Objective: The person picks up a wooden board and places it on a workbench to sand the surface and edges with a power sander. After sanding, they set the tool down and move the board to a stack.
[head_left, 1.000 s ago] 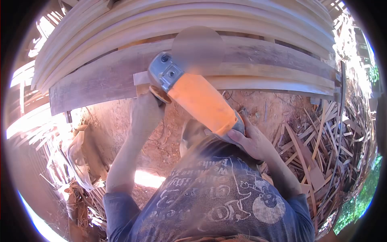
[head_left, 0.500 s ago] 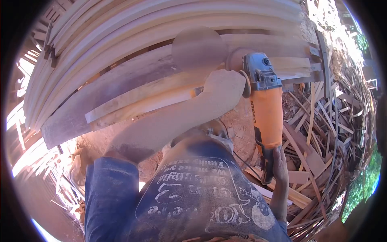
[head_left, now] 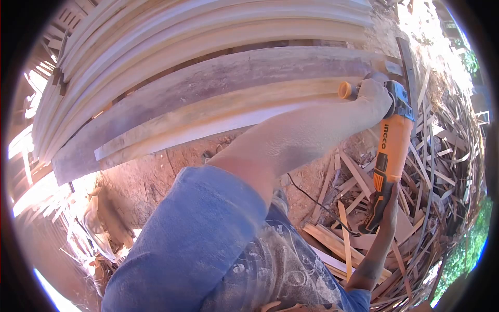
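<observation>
An orange and black angle grinder point(head_left: 396, 143) lies across the right end of a long pale wooden strip point(head_left: 208, 118). My left hand point(head_left: 375, 98) is wrapped round its side handle point(head_left: 346, 90), whose orange end sticks out to the left. Lower down, my right hand point(head_left: 390, 207) grips the rear handle from the right side. The grinder's head is over the far end of the strip, and its disc is mostly hidden behind the head and my left hand. Under the strip runs a wide, dusty plank point(head_left: 171, 99).
Beyond the plank, several long curved-looking pale boards point(head_left: 218, 34) lie side by side. An upright dark slat point(head_left: 406, 67) stands at the plank's right end. Wood offcuts point(head_left: 416, 197) are heaped on the ground at right. A black cord point(head_left: 317, 205) trails from the grinder.
Both hands have carried the grinder right, toward the plank's end, and my left arm now reaches further across my body. The blurred dust haze over the plank's middle has thinned.
</observation>
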Demonstrator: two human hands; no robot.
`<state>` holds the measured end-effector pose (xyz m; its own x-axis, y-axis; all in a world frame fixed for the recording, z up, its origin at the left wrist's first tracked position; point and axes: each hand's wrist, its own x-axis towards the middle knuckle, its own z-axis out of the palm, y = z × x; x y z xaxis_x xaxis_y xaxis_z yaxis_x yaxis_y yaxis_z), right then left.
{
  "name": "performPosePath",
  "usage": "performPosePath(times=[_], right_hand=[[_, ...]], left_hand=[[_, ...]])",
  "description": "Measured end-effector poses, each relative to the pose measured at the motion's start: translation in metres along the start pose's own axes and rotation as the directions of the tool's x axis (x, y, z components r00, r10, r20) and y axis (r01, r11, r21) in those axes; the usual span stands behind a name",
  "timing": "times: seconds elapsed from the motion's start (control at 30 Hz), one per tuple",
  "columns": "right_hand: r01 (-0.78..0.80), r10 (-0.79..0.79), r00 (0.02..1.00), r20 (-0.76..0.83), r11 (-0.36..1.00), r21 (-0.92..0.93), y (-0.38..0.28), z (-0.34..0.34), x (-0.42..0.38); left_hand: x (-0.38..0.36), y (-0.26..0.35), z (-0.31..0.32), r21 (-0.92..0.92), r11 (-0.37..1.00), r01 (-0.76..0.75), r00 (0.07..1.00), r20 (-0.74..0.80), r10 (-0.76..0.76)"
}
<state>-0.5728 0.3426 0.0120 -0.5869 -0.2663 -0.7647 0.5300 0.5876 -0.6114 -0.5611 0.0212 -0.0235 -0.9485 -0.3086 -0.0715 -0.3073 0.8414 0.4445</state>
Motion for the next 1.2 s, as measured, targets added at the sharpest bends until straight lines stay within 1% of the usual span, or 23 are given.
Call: performPosePath(times=[0.07, 0.1, 0.13, 0.17, 0.2, 0.23, 0.27, 0.3, 0.33, 0.37, 0.4, 0.47, 0.53, 0.57, 0.6, 0.67, 0.73, 0.83, 0.93, 1.0, 1.07, 1.13, 1.2], right_hand=[[0.029, -0.03, 0.996, -0.084, 0.999, -0.015, 0.014, 0.018, -0.01], [0.042, -0.045, 0.992, -0.115, 0.999, -0.027, 0.021, 0.032, -0.017], [0.038, -0.039, 0.999, -0.022, 0.998, -0.058, 0.021, 0.051, -0.032], [0.061, -0.06, 0.998, 0.024, 0.996, -0.06, 0.032, 0.069, -0.039], [0.14, -0.114, 0.975, 0.193, 0.982, -0.129, 0.057, 0.066, -0.027], [0.176, -0.128, 0.932, 0.338, 0.978, -0.115, 0.043, 0.107, -0.05], [0.176, -0.108, 0.92, 0.378, 0.973, -0.15, 0.042, 0.138, -0.065], [0.18, -0.088, 0.905, 0.417, 0.966, -0.186, 0.04, 0.17, -0.079], [0.274, -0.135, 0.876, 0.462, 0.929, -0.248, 0.044, 0.195, -0.085], [0.364, -0.175, 0.844, 0.506, 0.881, -0.302, 0.048, 0.22, -0.091], [0.392, -0.155, 0.823, 0.547, 0.851, -0.35, 0.049, 0.245, -0.099], [0.446, -0.111, 0.786, 0.608, 0.783, -0.434, 0.045, 0.291, -0.117], [0.564, -0.134, 0.693, 0.708, 0.713, -0.416, 0.049, 0.336, -0.128], [0.617, -0.139, 0.645, 0.752, 0.675, -0.404, 0.049, 0.356, -0.132], [0.616, -0.064, 0.634, 0.771, 0.644, -0.453, 0.044, 0.376, -0.139], [0.653, 0.056, 0.59, 0.806, 0.554, -0.516, 0.033, 0.419, -0.149], [0.691, 0.126, 0.556, 0.822, 0.479, -0.541, 0.028, 0.455, -0.152], [0.689, 0.164, 0.56, 0.812, 0.452, -0.567, 0.019, 0.47, -0.152], [0.657, 0.108, 0.629, 0.77, 0.456, -0.6, 0.003, 0.444, -0.146], [0.619, 0.052, 0.698, 0.715, 0.458, -0.638, 0.004, 0.391, -0.13], [0.576, -0.081, 0.725, 0.684, 0.615, -0.538, 0.019, 0.323, -0.111], [0.349, 0.0, 0.814, 0.58, 0.799, -0.49, 0.019, 0.263, -0.108], [0.324, -0.086, 0.858, 0.506, 0.856, -0.404, 0.025, 0.212, -0.099]], left_hand=[[-0.032, -0.015, -0.001, 0.003, 1.0, 0.005, 1.0, 0.019, -0.005], [-0.058, -0.029, -0.007, -0.05, 0.998, 0.03, 0.999, 0.023, -0.029], [-0.09, -0.046, -0.016, -0.103, 0.993, 0.059, 0.998, 0.024, -0.057], [-0.128, -0.064, -0.033, -0.144, 0.977, 0.158, 0.985, 0.091, -0.146], [-0.168, -0.082, -0.05, -0.182, 0.949, 0.257, 0.96, 0.158, -0.229], [-0.207, -0.102, -0.051, -0.154, 0.944, 0.293, 0.955, 0.097, -0.281], [-0.245, -0.12, -0.052, -0.128, 0.936, 0.329, 0.944, 0.036, -0.327], [-0.281, -0.134, -0.062, -0.082, 0.902, 0.424, 0.905, 0.048, -0.422], [-0.316, -0.148, -0.071, -0.033, 0.858, 0.512, 0.858, 0.057, -0.51], [-0.352, -0.164, -0.072, -0.046, 0.835, 0.549, 0.836, 0.008, -0.549], [-0.385, -0.178, -0.073, -0.061, 0.812, 0.58, 0.812, -0.038, -0.583], [-0.44, -0.198, -0.085, -0.024, 0.667, 0.745, 0.667, 0.07, -0.742], [-0.493, -0.213, -0.09, -0.003, 0.553, 0.833, 0.553, -0.017, -0.833], [-0.523, -0.225, -0.085, -0.06, 0.532, 0.844, 0.527, -0.084, -0.846], [-0.552, -0.236, -0.08, -0.123, 0.508, 0.853, 0.49, -0.149, -0.859], [-0.597, -0.248, -0.084, -0.13, 0.45, 0.883, 0.422, -0.194, -0.885], [-0.624, -0.258, -0.093, -0.105, 0.357, 0.928, 0.336, -0.176, -0.925], [-0.646, -0.278, -0.087, -0.196, 0.468, 0.862, 0.41, -0.272, -0.87], [-0.597, -0.256, -0.099, -0.208, 0.523, 0.827, 0.471, -0.252, -0.845], [-0.558, -0.245, -0.088, -0.267, 0.632, 0.727, 0.612, -0.164, -0.774], [-0.492, -0.214, -0.09, -0.22, 0.65, 0.727, 0.659, -0.041, -0.751], [-0.421, -0.193, -0.08, -0.152, 0.706, 0.692, 0.722, 0.155, -0.674], [-0.353, -0.164, -0.08, -0.151, 0.822, 0.549, 0.835, 0.134, -0.534]])
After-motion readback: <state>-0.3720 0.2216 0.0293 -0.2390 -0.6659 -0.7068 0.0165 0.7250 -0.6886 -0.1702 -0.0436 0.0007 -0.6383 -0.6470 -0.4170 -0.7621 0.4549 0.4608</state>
